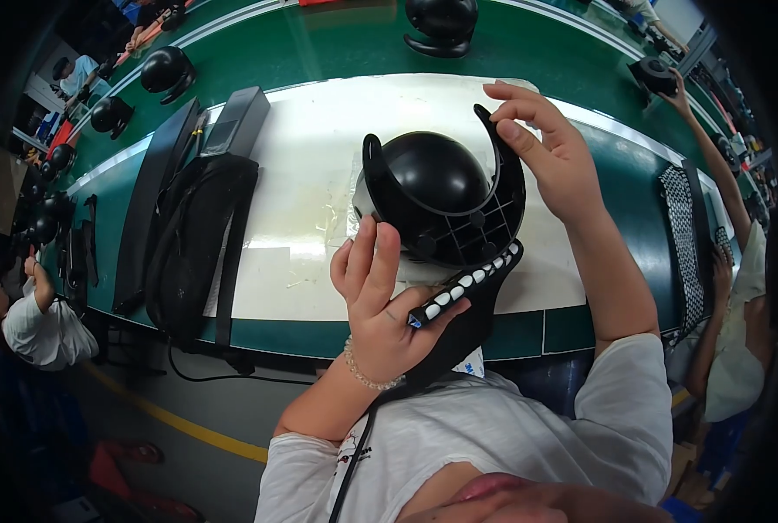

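Observation:
A black rounded dome (pixel 437 170) lies in front of me, framed by a black U-shaped piece (pixel 485 228) with a ribbed grid inside. My right hand (pixel 556 161) pinches the U-piece's right tip between thumb and fingers. Held in my left hand (pixel 380 314) is a black strip (pixel 467 284) dotted with a row of white oval pads, its near end between thumb and fingers. The strip's other end reaches the lower edge of the U-piece. Raised fingertips of the left hand are close to the U-piece's left side; contact there is unclear.
A pale mat (pixel 289 283) covers the bench. To the left are a grey box (pixel 239 122) and black padded pieces (pixel 199 244). Beyond runs a green conveyor (pixel 319 44) carrying black domed units (pixel 441 19). A co-worker's arm (pixel 711 152) and a perforated strip (pixel 683 240) are at right.

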### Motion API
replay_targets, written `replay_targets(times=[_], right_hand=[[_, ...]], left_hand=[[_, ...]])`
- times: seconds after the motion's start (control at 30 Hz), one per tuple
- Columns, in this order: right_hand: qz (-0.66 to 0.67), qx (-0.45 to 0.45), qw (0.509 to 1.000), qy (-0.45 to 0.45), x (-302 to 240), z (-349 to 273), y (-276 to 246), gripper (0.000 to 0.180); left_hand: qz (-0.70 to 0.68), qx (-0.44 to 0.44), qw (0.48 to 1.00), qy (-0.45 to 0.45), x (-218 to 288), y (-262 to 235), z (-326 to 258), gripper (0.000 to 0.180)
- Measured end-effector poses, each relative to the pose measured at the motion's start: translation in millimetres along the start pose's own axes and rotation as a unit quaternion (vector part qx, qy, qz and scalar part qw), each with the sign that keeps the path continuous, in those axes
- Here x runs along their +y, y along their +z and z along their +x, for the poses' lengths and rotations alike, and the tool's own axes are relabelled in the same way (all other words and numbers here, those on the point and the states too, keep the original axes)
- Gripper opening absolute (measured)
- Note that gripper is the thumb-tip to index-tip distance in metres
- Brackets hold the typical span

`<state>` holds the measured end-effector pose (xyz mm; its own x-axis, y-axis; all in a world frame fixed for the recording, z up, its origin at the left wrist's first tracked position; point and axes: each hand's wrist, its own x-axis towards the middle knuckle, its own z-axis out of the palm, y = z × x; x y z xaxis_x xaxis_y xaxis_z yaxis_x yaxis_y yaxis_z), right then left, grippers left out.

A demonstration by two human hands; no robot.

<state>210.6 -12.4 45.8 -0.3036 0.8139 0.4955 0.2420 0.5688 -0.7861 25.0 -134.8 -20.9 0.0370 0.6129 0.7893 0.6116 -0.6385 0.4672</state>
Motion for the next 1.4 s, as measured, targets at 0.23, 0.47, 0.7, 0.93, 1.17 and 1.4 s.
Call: replay_targets(times=[0.23,0.47,0.7,0.93,1.17,1.4], right_hand=[[-0.221,0.008,0.959,-0.177,4.0,-2.0,-11.2,0.023],[-0.054,0.031,0.997,-0.043,13.9,-1.1,-5.6,0.041],[0.284,-0.185,0.908,0.246,-12.6,22.1,-5.0,0.028],[0.283,-0.070,0.949,0.118,0.9,70.8,2.0,0.025],[-0.387,-0.014,0.878,-0.283,134.7,129.6,45.9,0.020],[-0.536,-0.064,0.842,-0.019,180.4,152.3,31.1,0.045]], left_hand=[[-0.003,-0.008,1.000,-0.001,0.2,-0.5,-0.7,0.025],[-0.006,-0.005,1.000,-0.004,0.0,-0.5,-1.3,0.024],[-0.010,-0.016,1.000,-0.017,0.7,-4.8,-3.0,0.021],[-0.020,-0.021,0.999,0.017,3.4,-10.7,-8.3,0.025],[-0.008,-0.098,0.994,0.039,4.8,-16.9,-6.5,0.028],[-0.047,-0.075,0.996,-0.010,8.7,-13.5,-1.2,0.014]])
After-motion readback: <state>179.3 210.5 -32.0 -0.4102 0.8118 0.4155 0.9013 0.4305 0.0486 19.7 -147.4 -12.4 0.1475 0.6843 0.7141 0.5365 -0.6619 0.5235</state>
